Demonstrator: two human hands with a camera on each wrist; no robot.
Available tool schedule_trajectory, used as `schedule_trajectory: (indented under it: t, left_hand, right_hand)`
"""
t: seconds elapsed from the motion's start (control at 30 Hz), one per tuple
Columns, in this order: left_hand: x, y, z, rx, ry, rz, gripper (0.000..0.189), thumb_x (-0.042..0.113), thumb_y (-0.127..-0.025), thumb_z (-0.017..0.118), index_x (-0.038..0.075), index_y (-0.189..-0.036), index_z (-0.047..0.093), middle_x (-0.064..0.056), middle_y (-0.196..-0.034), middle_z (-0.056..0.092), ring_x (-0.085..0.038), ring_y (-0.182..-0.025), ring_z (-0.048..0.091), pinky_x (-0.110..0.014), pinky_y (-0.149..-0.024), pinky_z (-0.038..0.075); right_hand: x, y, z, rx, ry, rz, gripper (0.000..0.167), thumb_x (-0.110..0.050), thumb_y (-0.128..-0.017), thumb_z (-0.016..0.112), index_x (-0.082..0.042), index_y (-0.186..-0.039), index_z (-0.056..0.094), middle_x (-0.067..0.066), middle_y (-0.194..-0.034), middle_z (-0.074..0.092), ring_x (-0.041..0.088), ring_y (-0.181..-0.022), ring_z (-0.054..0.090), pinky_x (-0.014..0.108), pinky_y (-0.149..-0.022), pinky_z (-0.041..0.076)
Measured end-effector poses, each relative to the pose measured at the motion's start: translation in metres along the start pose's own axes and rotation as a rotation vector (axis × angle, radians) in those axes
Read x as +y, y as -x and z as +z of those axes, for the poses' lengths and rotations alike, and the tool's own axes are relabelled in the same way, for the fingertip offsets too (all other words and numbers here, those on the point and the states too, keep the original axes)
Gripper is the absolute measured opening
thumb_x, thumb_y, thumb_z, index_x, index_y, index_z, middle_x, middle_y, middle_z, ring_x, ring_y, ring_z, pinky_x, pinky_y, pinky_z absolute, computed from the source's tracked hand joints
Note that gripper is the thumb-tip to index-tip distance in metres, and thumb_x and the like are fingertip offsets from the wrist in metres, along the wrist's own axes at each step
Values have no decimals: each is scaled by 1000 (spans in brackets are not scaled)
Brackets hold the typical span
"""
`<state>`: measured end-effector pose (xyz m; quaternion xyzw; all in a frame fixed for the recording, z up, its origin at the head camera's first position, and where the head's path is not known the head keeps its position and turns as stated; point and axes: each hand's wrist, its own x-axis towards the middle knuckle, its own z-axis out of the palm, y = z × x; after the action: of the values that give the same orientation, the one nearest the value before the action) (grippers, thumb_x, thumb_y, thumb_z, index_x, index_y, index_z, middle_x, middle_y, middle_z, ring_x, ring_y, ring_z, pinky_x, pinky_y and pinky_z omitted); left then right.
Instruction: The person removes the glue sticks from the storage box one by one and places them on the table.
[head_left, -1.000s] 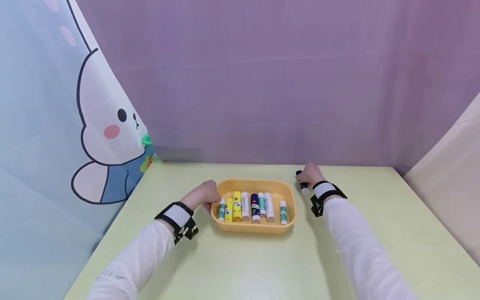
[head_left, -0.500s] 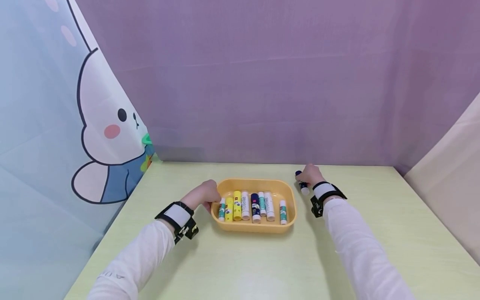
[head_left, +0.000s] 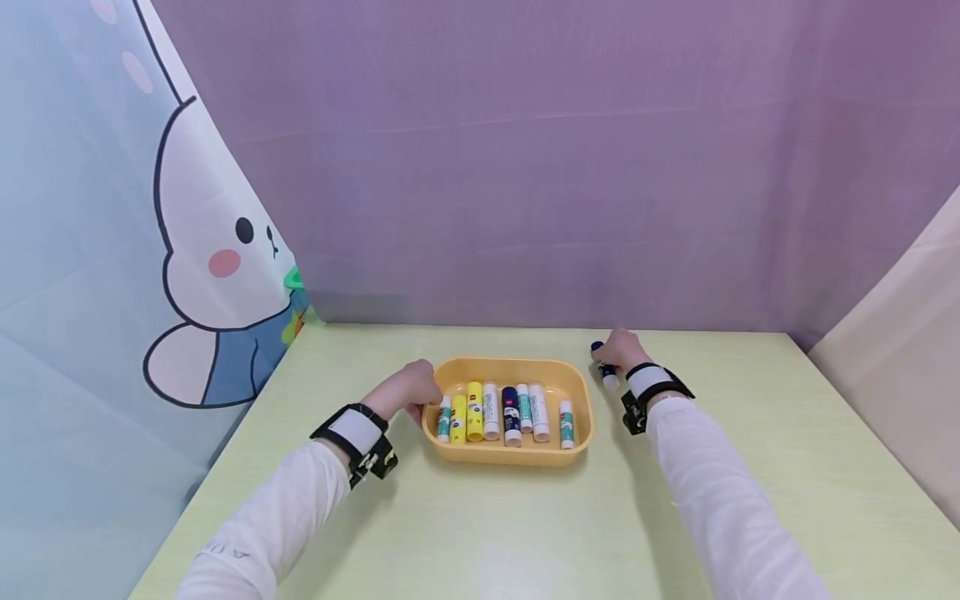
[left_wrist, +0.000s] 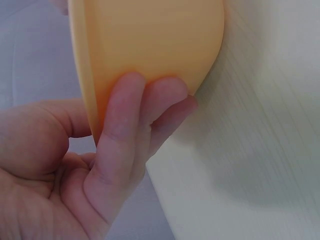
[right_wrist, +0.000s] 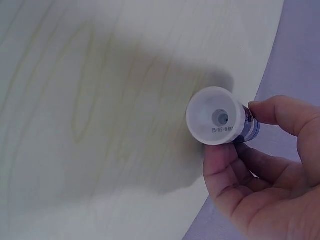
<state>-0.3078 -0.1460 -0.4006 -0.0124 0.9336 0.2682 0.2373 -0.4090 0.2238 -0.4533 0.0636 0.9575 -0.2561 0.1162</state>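
My left hand (head_left: 411,388) grips the left end of a yellow-orange plastic tray (head_left: 517,455), thumb over the rim and fingers against the outer wall (left_wrist: 155,40). Glue sticks lie side by side in the tray: a dark blue one (head_left: 512,417), two yellow ones, and several white or white-and-green ones, with a green-labelled one (head_left: 566,425) apart at the right. Beyond the tray's right end, my right hand (head_left: 621,350) pinches a dark blue glue stick (head_left: 609,379) between thumb and fingers. Its white base (right_wrist: 212,117), stamped with small print, faces the right wrist camera.
The pale green table (head_left: 480,533) reaches back to a purple curtain (head_left: 525,167). At the left hangs a light blue cloth with a cartoon rabbit (head_left: 217,267). A whitish cloth (head_left: 900,358) borders the right side.
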Motion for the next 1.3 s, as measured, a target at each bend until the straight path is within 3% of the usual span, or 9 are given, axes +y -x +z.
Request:
schedule_trajectory:
  t: [0.2, 0.3, 0.57, 0.67, 0.73, 0.8, 0.87, 1.1, 1.3]
  left_hand:
    - [0, -1, 0, -1, -13, -17, 33, 2, -84, 57, -8, -114, 46, -17, -90, 58, -22, -54, 66, -28, -50, 58]
    - [1, 0, 0, -3, -17, -22, 34, 2, -85, 57, -8, -115, 46, -16, -89, 58, -22, -54, 66, -29, -50, 59]
    - [2, 1, 0, -4, -10, -18, 33, 1, -84, 56, -8, -115, 46, -16, -89, 58, -23, -55, 66, -29, -51, 59]
    - [2, 0, 0, -5, -12, -25, 33, 2, -85, 56, -8, -115, 46, -16, -88, 58, -22, -55, 66, -29, -50, 59]
    - [2, 0, 0, -5, -14, -27, 33, 2, -85, 57, -8, -115, 46, -17, -88, 58, -22, -55, 66, -29, -50, 59]
    - [2, 0, 0, -4, -10, -30, 34, 2, -85, 57, -8, -116, 46, -16, -89, 58, -23, -55, 66, -29, -50, 59]
    - [2, -1, 0, -4, -8, -31, 35, 2, -85, 57, -8, -116, 46, -17, -89, 58, -23, -56, 66, -29, -50, 59]
    - [1, -3, 1, -8, -2, -22, 34, 3, -85, 57, -8, -116, 46, -17, -86, 59, -23, -55, 66, -29, -50, 59]
    - [2, -2, 1, -8, 3, -17, 33, 2, -85, 57, -8, -115, 46, -17, -86, 59, -23, -55, 66, -29, -51, 59]
  right_hand:
    - [-17, 31, -8, -2, 2, 16, 23, -16, -80, 59, 6, -83, 54, 10, -61, 56, 14, -41, 51, 22, -39, 47]
    - [-23, 43, -12, -29, 23, 7, 18, -16, -80, 56, 1, -74, 54, 7, -58, 54, 14, -43, 52, 21, -38, 46]
    - [-27, 47, -25, -132, 34, 50, 19, -22, -83, 57, -6, -73, 51, 4, -68, 46, 15, -51, 48, 22, -44, 46]
    - [-29, 46, -30, -177, 80, 49, 24, -26, -86, 57, -3, -83, 57, 8, -77, 49, 20, -64, 53, 27, -53, 51]
    - [-33, 49, -35, -204, 107, 30, 33, -28, -88, 57, 3, -99, 61, 18, -94, 57, 29, -84, 59, 33, -68, 56]
    - [-37, 54, -42, -210, 104, 11, 46, -29, -89, 56, 8, -118, 56, 28, -121, 52, 39, -108, 54, 43, -86, 54]
    - [-44, 61, -50, -194, 120, -21, 57, -31, -90, 56, 11, -127, 49, 32, -136, 41, 44, -123, 44, 50, -98, 47]
    - [-67, 84, -80, -71, 74, -157, 79, -33, -90, 58, 13, -142, 21, 35, -145, 25, 48, -133, 28, 55, -110, 32]
    - [-83, 102, -97, 35, 16, -198, 95, -43, -89, 59, 3, -149, 1, 33, -150, 10, 51, -137, 12, 63, -111, 20]
